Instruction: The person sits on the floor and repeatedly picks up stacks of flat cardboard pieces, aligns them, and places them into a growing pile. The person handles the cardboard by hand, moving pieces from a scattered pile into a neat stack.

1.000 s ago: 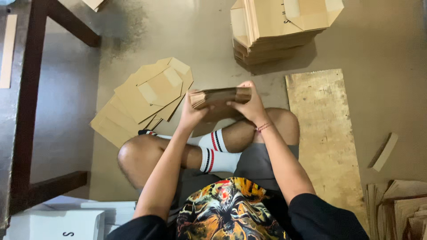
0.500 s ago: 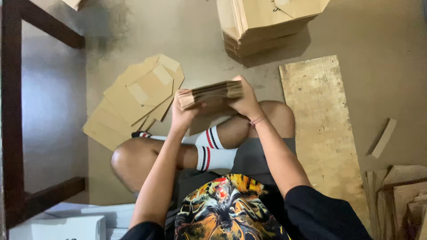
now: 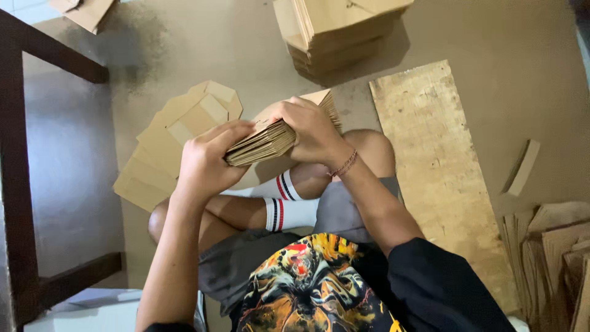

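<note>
I sit cross-legged on the floor and hold a thick stack of flat cardboard blanks [image 3: 270,136] with both hands in front of my knees. My left hand [image 3: 206,161] grips the stack's near left end, fingers curled over its top. My right hand [image 3: 307,126] clasps the stack from above at its right side, with a bracelet on the wrist. The stack is tilted, its layered edges facing me. A fanned pile of flat cardboard blanks [image 3: 169,144] lies on the floor just left of my hands.
A tall pile of folded cardboard [image 3: 335,31] stands on the floor ahead. A plywood board [image 3: 436,166] lies to the right, with more cardboard sheets [image 3: 553,246] at the far right. A dark wooden frame [image 3: 24,154] runs along the left.
The stack has been turned from lying level to tilted, its left end nearer me. My left hand has shifted down to that end while my right stays on top.
</note>
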